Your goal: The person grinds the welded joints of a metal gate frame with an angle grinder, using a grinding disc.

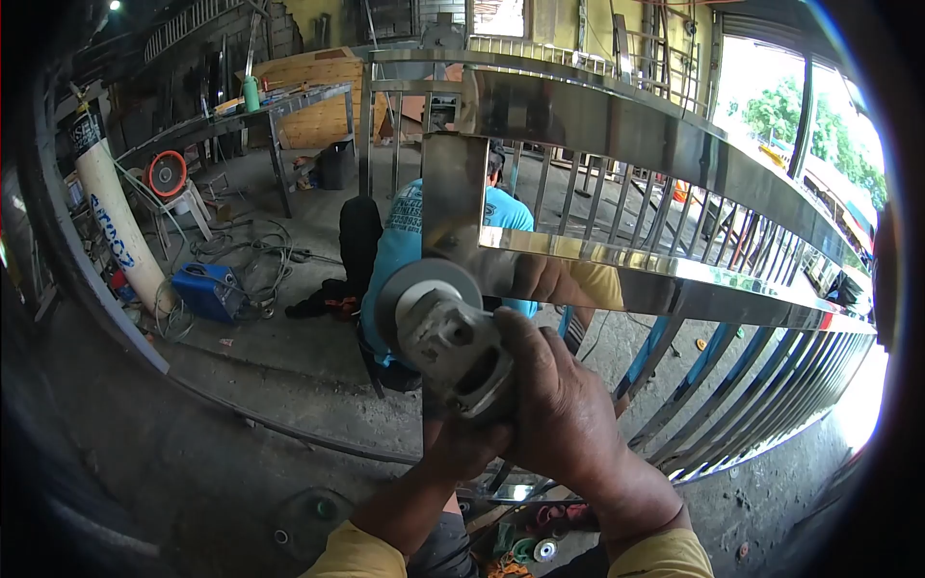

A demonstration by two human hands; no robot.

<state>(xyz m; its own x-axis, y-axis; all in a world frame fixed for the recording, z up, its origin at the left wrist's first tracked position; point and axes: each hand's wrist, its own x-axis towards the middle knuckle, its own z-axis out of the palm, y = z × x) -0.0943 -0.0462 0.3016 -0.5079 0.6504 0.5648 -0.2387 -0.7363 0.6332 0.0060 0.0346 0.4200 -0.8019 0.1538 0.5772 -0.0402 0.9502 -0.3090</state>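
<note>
Both of my hands are wrapped around an angle grinder (453, 349) in the middle of the head view. My right hand (564, 409) grips its body from the right side, thumb up near the gear head. Lower and to the left, my left hand (470, 448) closes around the underside, its fingers partly hidden by the tool. The round grey disc (393, 303) overlaps the shiny upright post of a metal gate (455, 183) in this view. My right hand is mirrored in the polished rail (646, 294).
Behind the gate sits a person in a blue shirt (403, 231). On the left stand a tall gas cylinder (120, 217), a blue machine box (210, 291) with cables, and a red fan (168, 173). Loose discs (545, 550) lie on the floor below me.
</note>
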